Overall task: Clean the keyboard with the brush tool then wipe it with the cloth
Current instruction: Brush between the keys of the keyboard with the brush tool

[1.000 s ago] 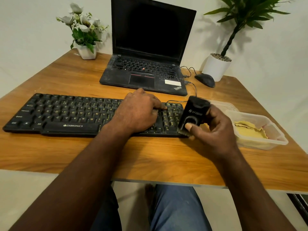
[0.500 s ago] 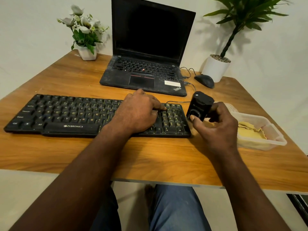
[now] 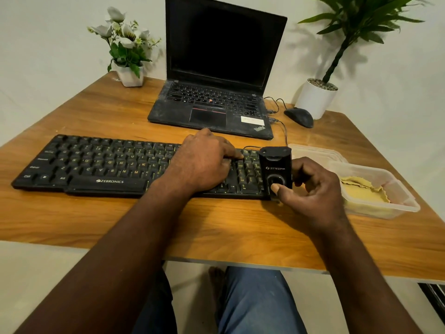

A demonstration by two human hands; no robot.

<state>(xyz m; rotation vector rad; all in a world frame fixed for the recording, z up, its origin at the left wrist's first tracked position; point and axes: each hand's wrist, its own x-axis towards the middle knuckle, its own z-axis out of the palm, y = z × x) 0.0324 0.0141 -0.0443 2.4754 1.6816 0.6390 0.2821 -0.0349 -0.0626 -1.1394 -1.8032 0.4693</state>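
A black Zebronics keyboard (image 3: 96, 165) lies across the wooden table (image 3: 216, 225). My left hand (image 3: 204, 162) rests flat on its right half, fingers stretched over the keys. My right hand (image 3: 310, 191) grips the black brush tool (image 3: 275, 169), thumb on its front face, and holds it upright at the keyboard's right end. The tool's lower edge sits at the keyboard's near right corner. A yellow cloth (image 3: 363, 191) lies inside a clear plastic box (image 3: 407, 203) just right of my right hand.
A black laptop (image 3: 216, 100) stands open behind the keyboard, with a mouse (image 3: 298, 116) and cable to its right. A small flower pot (image 3: 128, 75) is at the back left, a potted plant (image 3: 315, 97) at the back right. A clear lid (image 3: 315, 151) lies behind the box.
My right hand has moved the brush tool from above the keyboard's right edge down to its near right corner. My left hand has stayed on the keys.
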